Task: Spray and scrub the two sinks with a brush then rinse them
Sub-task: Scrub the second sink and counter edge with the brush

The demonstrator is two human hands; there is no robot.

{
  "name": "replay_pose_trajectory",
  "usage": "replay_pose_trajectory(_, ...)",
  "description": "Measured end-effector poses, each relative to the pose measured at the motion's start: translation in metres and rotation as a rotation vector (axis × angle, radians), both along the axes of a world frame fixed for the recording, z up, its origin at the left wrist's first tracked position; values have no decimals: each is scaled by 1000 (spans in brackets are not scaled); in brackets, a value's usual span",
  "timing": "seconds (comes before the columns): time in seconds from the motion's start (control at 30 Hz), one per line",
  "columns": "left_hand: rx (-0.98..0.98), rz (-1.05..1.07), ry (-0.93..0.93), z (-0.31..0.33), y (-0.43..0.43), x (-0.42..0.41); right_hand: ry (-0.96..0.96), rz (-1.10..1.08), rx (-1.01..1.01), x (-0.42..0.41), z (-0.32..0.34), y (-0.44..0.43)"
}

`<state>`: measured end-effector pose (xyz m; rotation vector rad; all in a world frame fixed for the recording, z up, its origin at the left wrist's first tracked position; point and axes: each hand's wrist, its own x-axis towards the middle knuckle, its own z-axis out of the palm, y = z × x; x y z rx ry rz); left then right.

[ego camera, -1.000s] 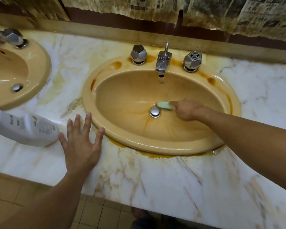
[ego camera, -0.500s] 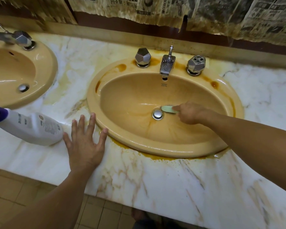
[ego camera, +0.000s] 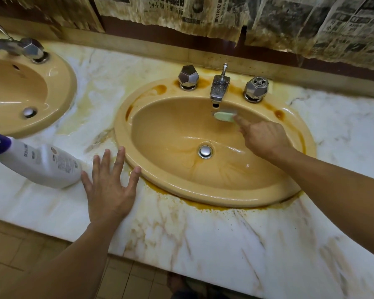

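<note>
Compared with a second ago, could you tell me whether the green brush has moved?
Yes. The brush has gone from beside the drain up toward the back of the basin, and now sits just under the faucet.

Warm dim light, wide-angle edge distortion

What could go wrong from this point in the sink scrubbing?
1. The right hand holds the brush just below the spout, so a hard stroke might knock bristles or fingers against the metal.
2. The left hand presses flat on the glossy, possibly wet marble counter and could slip.
3. The spray bottle lies on its side beside that hand's thumb. A nudge might roll it or make it leak.
</note>
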<state>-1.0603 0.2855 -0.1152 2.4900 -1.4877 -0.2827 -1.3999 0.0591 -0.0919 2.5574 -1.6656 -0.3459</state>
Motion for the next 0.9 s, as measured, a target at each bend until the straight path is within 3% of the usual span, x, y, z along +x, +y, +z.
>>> replay_pose_trajectory(0.13, 0, -2, 2, -1, 0, 1, 106, 34, 114, -4, 7, 1)
replay_pose_trajectory(0.27, -21, 5, 7, -1, 1, 1, 37, 31, -88, -5, 11, -2)
replay_pose_trajectory(0.4, -36, 17, 3, -2, 1, 0, 177, 14, 130, -6, 6, 9)
replay_pose_trajectory(0.57, -59, 37, 0, -3, 2, 0, 98, 22, 11, -7, -3, 11)
replay_pose_trajectory(0.7, -49, 55, -13, -4, 1, 1, 166, 8, 143, -3, -1, 12)
replay_pose_trajectory(0.83, -36, 54, -42, -5, 1, 1, 78, 12, -44, 3, 9, 1)
replay_pose_trajectory(0.9, -25, 55, -54, -5, 0, 1, 103, 20, 45, 2, 5, 0)
